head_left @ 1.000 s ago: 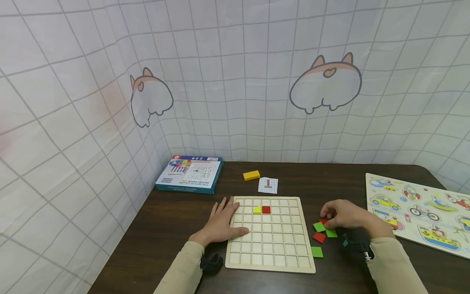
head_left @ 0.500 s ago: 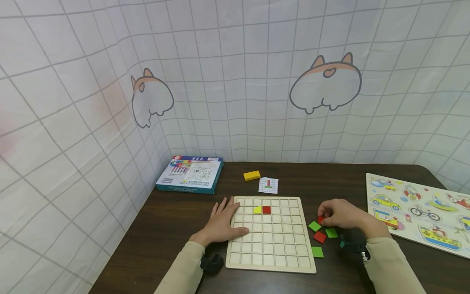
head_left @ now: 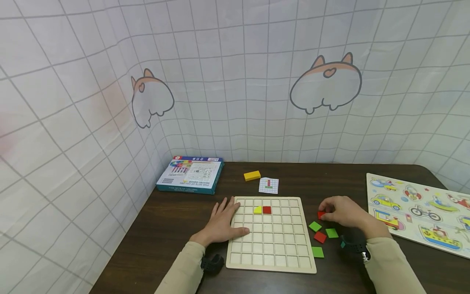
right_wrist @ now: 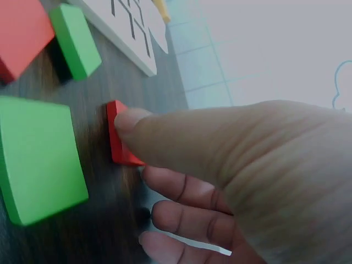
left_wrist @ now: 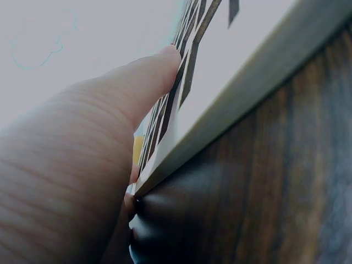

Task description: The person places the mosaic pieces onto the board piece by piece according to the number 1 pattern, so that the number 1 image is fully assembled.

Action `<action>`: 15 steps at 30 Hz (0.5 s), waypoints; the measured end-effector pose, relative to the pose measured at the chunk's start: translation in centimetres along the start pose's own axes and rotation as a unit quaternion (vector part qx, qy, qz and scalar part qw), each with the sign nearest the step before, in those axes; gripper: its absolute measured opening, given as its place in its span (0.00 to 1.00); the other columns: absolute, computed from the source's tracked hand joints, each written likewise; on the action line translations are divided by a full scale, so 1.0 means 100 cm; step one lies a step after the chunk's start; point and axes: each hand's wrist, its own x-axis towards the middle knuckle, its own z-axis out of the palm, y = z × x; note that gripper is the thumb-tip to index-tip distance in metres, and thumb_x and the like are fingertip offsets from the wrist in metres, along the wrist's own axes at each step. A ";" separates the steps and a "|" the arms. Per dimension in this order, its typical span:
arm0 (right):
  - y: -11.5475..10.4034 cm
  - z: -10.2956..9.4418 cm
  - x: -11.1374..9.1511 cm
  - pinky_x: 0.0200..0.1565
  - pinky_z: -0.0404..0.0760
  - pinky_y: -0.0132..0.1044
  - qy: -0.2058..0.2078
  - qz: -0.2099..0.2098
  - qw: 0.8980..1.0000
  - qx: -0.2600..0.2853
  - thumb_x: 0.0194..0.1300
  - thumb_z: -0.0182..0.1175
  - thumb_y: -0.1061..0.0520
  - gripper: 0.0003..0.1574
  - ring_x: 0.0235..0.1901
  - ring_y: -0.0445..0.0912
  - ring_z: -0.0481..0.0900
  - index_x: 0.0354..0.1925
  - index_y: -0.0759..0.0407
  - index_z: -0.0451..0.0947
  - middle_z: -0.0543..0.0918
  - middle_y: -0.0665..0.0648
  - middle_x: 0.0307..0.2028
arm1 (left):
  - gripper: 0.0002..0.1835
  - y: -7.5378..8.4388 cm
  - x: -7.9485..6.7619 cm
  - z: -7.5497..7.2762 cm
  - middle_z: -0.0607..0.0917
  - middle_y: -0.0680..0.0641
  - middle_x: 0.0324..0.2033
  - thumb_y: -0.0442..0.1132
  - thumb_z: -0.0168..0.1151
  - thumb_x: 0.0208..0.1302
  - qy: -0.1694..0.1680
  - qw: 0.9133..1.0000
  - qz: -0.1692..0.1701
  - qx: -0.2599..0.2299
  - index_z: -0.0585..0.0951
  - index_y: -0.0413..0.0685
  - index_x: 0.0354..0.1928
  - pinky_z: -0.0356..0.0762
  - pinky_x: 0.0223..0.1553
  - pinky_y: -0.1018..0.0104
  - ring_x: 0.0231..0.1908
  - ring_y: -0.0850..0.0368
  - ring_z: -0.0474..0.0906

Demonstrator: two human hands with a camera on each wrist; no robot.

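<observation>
My left hand lies with spread fingers on the left edge of a wooden grid board; in the left wrist view its thumb rests on the board's face. A yellow tile and a red tile sit side by side in the board's second row. To the right of the board, my right hand pinches another red tile, the thumb on its face and the index fingertip mostly hidden. Around it lie green tiles and one more red tile.
Behind the board are a yellow block and a small pattern card. A flat box lies at the back left. A picture puzzle board stretches along the right. A gridded curtain hangs behind the table.
My right hand has shifted a green tile to the left, off the red tile beneath. It now pinches that red tile, moved slightly away from the other tiles. The left hand stays put.
</observation>
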 end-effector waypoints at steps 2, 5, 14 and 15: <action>0.002 0.001 0.000 0.35 0.76 0.40 0.003 0.004 1.000 -0.003 0.57 0.71 0.57 0.12 0.31 0.44 0.73 0.40 0.57 0.83 0.80 0.48 0.31 | 0.52 0.000 0.000 0.000 0.46 0.44 0.77 0.70 0.62 0.55 0.000 1.000 -0.001 -0.001 0.58 0.51 0.76 0.27 0.72 0.43 0.76 0.44 0.34; 0.004 0.001 0.000 0.37 0.78 0.43 0.003 0.004 1.000 -0.002 0.56 0.72 0.57 0.14 0.33 0.45 0.74 0.41 0.58 0.83 0.81 0.49 0.32 | 0.52 0.000 0.000 0.000 0.46 0.44 0.77 0.70 0.62 0.55 0.000 1.000 -0.003 -0.001 0.58 0.51 0.75 0.27 0.72 0.43 0.76 0.44 0.34; 0.005 0.005 0.002 0.39 0.80 0.47 0.018 -0.006 1.000 -0.015 0.56 0.72 0.58 0.13 0.33 0.45 0.75 0.39 0.60 0.82 0.81 0.51 0.35 | 0.52 -0.001 -0.002 0.001 0.46 0.44 0.77 0.70 0.62 0.55 -0.002 1.000 -0.005 -0.003 0.58 0.51 0.75 0.27 0.72 0.43 0.76 0.44 0.34; 0.005 0.005 0.003 0.39 0.80 0.47 0.019 -0.009 1.000 -0.016 0.56 0.71 0.58 0.13 0.33 0.45 0.75 0.39 0.60 0.82 0.81 0.52 0.35 | 0.52 -0.001 -0.002 0.001 0.46 0.44 0.77 0.70 0.62 0.55 -0.003 1.000 -0.005 -0.004 0.58 0.51 0.75 0.27 0.72 0.43 0.76 0.44 0.34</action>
